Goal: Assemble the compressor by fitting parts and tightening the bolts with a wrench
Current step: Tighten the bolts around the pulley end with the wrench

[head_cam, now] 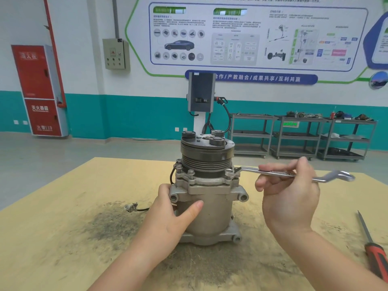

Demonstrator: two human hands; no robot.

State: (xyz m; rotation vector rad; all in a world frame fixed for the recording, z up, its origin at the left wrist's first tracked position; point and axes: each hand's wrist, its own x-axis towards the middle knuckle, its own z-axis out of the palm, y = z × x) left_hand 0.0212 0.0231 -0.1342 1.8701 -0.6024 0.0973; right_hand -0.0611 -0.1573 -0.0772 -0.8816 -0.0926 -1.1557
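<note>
A grey metal compressor stands upright on the table, its dark pulley and clutch plate on top. My left hand wraps the left side of its body, thumb across the front. My right hand grips the shaft of a silver wrench held level. The wrench's ring end sits on a bolt at the flange's right. Two more bolts stand at the flange's left front. The wrench's open end sticks out to the right past my fingers.
A red-handled screwdriver lies near the right edge of the yellow table. The compressor's black wire with a white plug trails to the left. Dark grime stains the tabletop. Grey shelf carts and a charging post stand beyond.
</note>
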